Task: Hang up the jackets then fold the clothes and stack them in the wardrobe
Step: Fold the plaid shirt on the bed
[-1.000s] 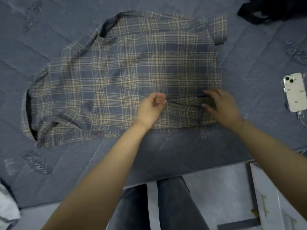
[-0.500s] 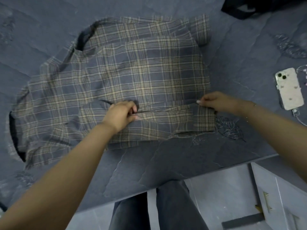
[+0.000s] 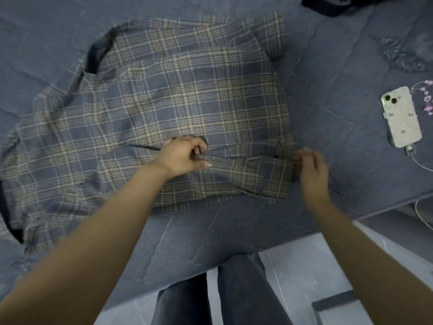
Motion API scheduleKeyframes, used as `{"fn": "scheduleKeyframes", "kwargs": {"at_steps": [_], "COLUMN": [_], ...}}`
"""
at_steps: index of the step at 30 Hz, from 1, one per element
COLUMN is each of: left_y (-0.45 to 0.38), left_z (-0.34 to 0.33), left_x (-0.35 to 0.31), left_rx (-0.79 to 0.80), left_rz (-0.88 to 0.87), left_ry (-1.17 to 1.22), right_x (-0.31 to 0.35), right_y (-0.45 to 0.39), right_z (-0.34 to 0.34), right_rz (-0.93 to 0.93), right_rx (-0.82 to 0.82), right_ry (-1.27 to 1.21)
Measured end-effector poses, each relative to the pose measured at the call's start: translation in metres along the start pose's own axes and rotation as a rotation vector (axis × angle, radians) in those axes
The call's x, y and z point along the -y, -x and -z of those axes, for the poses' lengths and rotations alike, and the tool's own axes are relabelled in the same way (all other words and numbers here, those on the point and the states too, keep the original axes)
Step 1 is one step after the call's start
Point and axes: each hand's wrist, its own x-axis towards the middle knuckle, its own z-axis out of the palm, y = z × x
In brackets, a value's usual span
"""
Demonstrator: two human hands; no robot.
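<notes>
Lying flat across blue-grey bedspread: plaid shirt, soft woven check in navy and tan, near sleeve folded over body. Left hand curled, pinching sleeve fold at middle. Right hand blurred at cuff end, grip cannot tell. Far right: white phone, cable plugged in. Crinkled, embroidered cover; pale floor at near edge.

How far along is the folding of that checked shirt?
Early. The plaid shirt lies spread on the bed, one sleeve laid across it. The left hand grips that sleeve; the blurred right hand is at its cuff. Further folds and wardrobe stacking remain.
</notes>
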Motion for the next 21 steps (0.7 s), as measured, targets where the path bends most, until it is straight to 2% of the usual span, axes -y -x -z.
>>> {"fn": "scheduleKeyframes", "kwargs": {"at_steps": [3,5,7,10,13,15,17,21], "left_y": [-0.009,-0.013,-0.016,-0.018,-0.021,-0.023,-0.022,-0.026], "left_z": [-0.015,-0.026,-0.038,-0.057,-0.062,-0.057,-0.049,-0.024], "left_x": [-0.021,-0.035,-0.045,-0.048,-0.047,-0.046,-0.046,-0.046], "left_rx": [-0.134,-0.222,-0.206,-0.119,-0.117,-0.076,-0.025,0.051], "left_rz": [-0.171,-0.305,-0.409,-0.364,-0.334,-0.365,-0.354,-0.169], "left_ry": [-0.038,-0.107,-0.218,-0.340,-0.311,-0.248,-0.051,0.308], "right_x": [-0.020,-0.033,-0.042,-0.049,-0.040,-0.027,-0.013,0.017], "right_y": [0.034,0.043,0.044,0.040,0.040,0.036,0.029,0.004], "right_z": [0.006,0.005,0.002,0.002,0.002,0.008,0.014,0.012], "right_rz": [0.227,0.164,0.072,0.055,0.213,0.412,0.474,0.180], "right_rx": [-0.005,-0.018,0.012,0.119,0.122,0.085,0.152,0.285], "right_ry": [0.151,0.093,0.047,0.108,0.199,0.305,0.258,-0.062]}}
